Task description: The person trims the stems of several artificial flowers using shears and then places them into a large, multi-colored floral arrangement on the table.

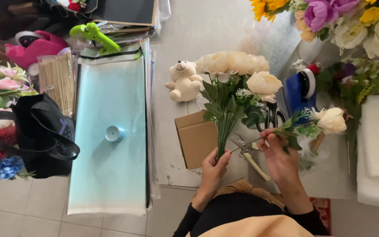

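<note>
Left hand (pixel 212 169) grips the cream bouquet (pixel 233 83) by its stems, upright, centre of the table. Right hand (pixel 277 153) pinches a single cream flower stem (pixel 316 125), just right, above the cutters (pixel 251 153).

A cream teddy bear (pixel 184 80) is sat on the worktop (pixel 207 30), beside a brown cardboard box (pixel 197 138). A small blue tape roll (pixel 114 133) is laid on pale blue paper sheets (pixel 109 145). A black bag (pixel 42 134) and a green glue gun (pixel 94 35) are seen further off. A blue tape holder (pixel 299 90) is stood by more flowers (pixel 347 19).
</note>
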